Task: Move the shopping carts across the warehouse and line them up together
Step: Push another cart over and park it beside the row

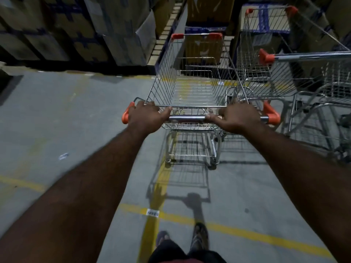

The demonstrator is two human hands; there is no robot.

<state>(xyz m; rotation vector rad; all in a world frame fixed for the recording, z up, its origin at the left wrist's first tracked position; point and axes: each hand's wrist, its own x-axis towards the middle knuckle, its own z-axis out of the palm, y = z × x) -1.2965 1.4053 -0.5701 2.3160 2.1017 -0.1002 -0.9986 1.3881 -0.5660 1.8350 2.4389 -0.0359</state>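
Pushing step, final approach. The left hand [146, 116] and right hand [237, 118] both grip the handle bar [190, 118] of the pushed cart [191, 76], fingers curled over the top and clamped on it, thumbs lying inward along the chrome. The hands sit wide, near the orange end caps [125, 115], which gives good steering leverage.

The cart is out in front on the grey floor [66, 120], empty, roughly over a yellow floor line [152, 224], with its nose towards a cardboard box [203, 48] at the aisle end. The parked carts [262, 73] stand just to its right, and the baskets look nearly touching at the near corner. How many are parked there is hard to tell.

To do it well, I judge:
- keep both hands on and push evenly — the cart should run parallel to the parked basket
- ease off before the box
- stop once the front orange corners are level with the neighbour's
- watch the right-side cap, which could snag the neighbouring frame
- correct by small twists rather than a shove
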